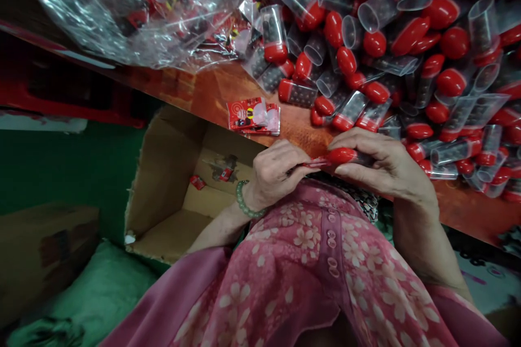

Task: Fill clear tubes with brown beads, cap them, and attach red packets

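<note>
My left hand (280,165), with a green bead bracelet (246,203) at its wrist, pinches a small red-and-pink packet (317,162) between thumb and fingers. In my right hand (380,165) is a clear tube with a rounded red end (342,155), lying on its side with the red end towards the left. The packet's tip meets or nearly meets that red end; I cannot tell which. Just beyond my left hand, a small stack of red printed packets (252,115) lies by the table edge. My right fingers hide most of the tube's clear part.
Many red-ended clear tubes with dark beads (345,59) are heaped across the table (183,87). A clear plastic bag (163,27) with printed packets lies at the back left. Below the edge stands an open cardboard box (163,173), a few red packets inside.
</note>
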Action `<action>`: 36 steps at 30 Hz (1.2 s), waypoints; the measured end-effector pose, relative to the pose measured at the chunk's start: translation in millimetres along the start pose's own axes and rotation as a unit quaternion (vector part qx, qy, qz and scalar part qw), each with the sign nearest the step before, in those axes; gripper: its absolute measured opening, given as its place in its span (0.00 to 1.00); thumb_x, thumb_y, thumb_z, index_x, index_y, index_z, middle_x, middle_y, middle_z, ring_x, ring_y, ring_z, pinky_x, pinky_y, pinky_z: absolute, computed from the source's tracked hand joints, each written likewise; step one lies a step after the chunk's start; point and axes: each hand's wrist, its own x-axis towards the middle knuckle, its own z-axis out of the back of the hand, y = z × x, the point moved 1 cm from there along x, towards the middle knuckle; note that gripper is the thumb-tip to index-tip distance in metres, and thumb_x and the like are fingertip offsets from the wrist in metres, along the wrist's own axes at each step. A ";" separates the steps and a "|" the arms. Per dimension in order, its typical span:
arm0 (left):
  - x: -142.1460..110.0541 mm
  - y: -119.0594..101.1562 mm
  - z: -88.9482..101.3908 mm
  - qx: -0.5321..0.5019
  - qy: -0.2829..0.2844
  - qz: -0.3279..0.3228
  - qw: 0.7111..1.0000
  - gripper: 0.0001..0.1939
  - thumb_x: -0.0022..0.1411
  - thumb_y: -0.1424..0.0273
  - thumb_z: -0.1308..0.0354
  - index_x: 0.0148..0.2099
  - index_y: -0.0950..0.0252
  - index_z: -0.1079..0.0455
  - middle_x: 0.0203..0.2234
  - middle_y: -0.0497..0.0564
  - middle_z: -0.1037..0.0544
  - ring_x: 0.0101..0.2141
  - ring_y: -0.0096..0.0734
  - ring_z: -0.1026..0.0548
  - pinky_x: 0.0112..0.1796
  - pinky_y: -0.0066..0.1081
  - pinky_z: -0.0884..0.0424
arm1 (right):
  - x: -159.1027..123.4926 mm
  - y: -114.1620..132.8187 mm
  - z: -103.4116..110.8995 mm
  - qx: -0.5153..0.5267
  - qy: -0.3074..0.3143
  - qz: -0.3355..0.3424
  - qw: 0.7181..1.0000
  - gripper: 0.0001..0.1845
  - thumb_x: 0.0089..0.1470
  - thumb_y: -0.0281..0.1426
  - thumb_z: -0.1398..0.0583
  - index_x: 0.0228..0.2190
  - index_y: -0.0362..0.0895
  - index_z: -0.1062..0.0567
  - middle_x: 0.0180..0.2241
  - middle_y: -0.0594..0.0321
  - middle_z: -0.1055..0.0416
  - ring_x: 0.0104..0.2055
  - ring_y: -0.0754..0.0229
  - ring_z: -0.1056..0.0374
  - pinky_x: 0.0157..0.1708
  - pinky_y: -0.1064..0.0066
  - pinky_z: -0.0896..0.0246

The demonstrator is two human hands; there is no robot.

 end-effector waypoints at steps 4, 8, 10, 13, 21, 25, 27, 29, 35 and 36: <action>-0.3 0.2 -0.5 0.010 0.020 -0.019 1.000 0.06 0.67 0.71 0.36 0.36 0.66 0.27 0.25 0.48 0.20 0.27 0.25 0.24 0.32 0.27 0.29 | 2.9 -9.8 2.2 -0.024 0.039 0.020 0.999 0.14 0.60 0.42 0.34 0.44 0.49 0.16 0.45 0.57 0.19 0.47 0.53 0.24 0.49 0.61 0.30; -4.3 4.2 -3.5 -0.010 0.046 0.015 0.999 0.09 0.67 0.69 0.35 0.34 0.66 0.27 0.24 0.47 0.21 0.25 0.24 0.26 0.30 0.25 0.31 | 1.0 -16.9 8.0 -0.038 0.103 0.009 0.994 0.17 0.61 0.44 0.34 0.47 0.49 0.16 0.46 0.58 0.19 0.47 0.52 0.24 0.48 0.61 0.29; -6.0 6.1 -4.8 -0.023 0.053 0.040 0.998 0.11 0.67 0.67 0.34 0.33 0.66 0.27 0.24 0.47 0.22 0.24 0.23 0.27 0.29 0.24 0.32 | -0.3 -17.1 11.7 -0.028 0.106 -0.001 0.994 0.17 0.60 0.44 0.34 0.47 0.50 0.16 0.46 0.59 0.19 0.46 0.52 0.23 0.47 0.61 0.28; -7.2 8.0 -5.5 -0.028 0.049 0.054 0.997 0.13 0.65 0.64 0.32 0.33 0.67 0.27 0.23 0.47 0.22 0.24 0.22 0.27 0.27 0.24 0.33 | -0.6 -16.0 15.7 0.015 0.081 -0.013 0.997 0.16 0.59 0.44 0.32 0.47 0.53 0.16 0.45 0.60 0.18 0.46 0.53 0.23 0.46 0.62 0.27; -6.3 9.9 -5.1 -0.030 0.091 0.034 0.995 0.11 0.65 0.64 0.33 0.34 0.66 0.26 0.26 0.49 0.19 0.26 0.25 0.24 0.31 0.25 0.30 | 5.4 -24.3 8.7 0.036 0.147 -0.019 0.988 0.18 0.59 0.44 0.33 0.47 0.49 0.16 0.43 0.61 0.18 0.44 0.57 0.23 0.44 0.67 0.29; -8.4 9.4 -7.2 -0.017 0.130 0.043 0.990 0.13 0.68 0.62 0.35 0.33 0.66 0.26 0.25 0.49 0.19 0.26 0.25 0.24 0.31 0.26 0.30 | 5.5 -28.4 5.4 0.022 0.202 -0.046 0.978 0.18 0.61 0.44 0.35 0.48 0.48 0.17 0.42 0.61 0.19 0.41 0.58 0.23 0.41 0.69 0.32; -10.7 9.2 -9.4 -0.021 0.145 0.047 0.988 0.14 0.69 0.62 0.36 0.34 0.66 0.26 0.25 0.49 0.19 0.26 0.25 0.24 0.31 0.26 0.31 | 5.8 -29.0 4.3 -0.003 0.223 -0.054 0.973 0.16 0.62 0.43 0.36 0.45 0.48 0.17 0.40 0.62 0.19 0.39 0.58 0.24 0.39 0.69 0.34; -12.9 8.8 -11.2 -0.025 0.153 0.053 0.986 0.14 0.69 0.62 0.37 0.34 0.66 0.26 0.25 0.49 0.20 0.26 0.26 0.25 0.31 0.26 0.31 | 6.3 -29.1 3.4 -0.037 0.243 -0.060 0.967 0.13 0.62 0.41 0.37 0.42 0.47 0.17 0.37 0.63 0.19 0.36 0.59 0.26 0.37 0.69 0.37; -13.3 5.9 -8.5 -0.009 0.164 0.084 0.983 0.16 0.69 0.58 0.37 0.41 0.68 0.23 0.30 0.52 0.17 0.30 0.29 0.21 0.33 0.27 0.30 | 6.5 -25.5 2.9 -0.114 0.248 -0.074 0.959 0.12 0.61 0.41 0.37 0.38 0.46 0.22 0.33 0.63 0.23 0.32 0.60 0.31 0.33 0.68 0.45; -12.5 5.2 -7.4 -0.009 0.175 0.086 0.981 0.16 0.68 0.58 0.37 0.43 0.68 0.23 0.32 0.53 0.17 0.31 0.30 0.20 0.34 0.28 0.29 | 6.1 -24.0 2.6 -0.118 0.249 -0.074 0.958 0.11 0.61 0.41 0.37 0.38 0.46 0.22 0.32 0.63 0.23 0.31 0.60 0.31 0.33 0.68 0.46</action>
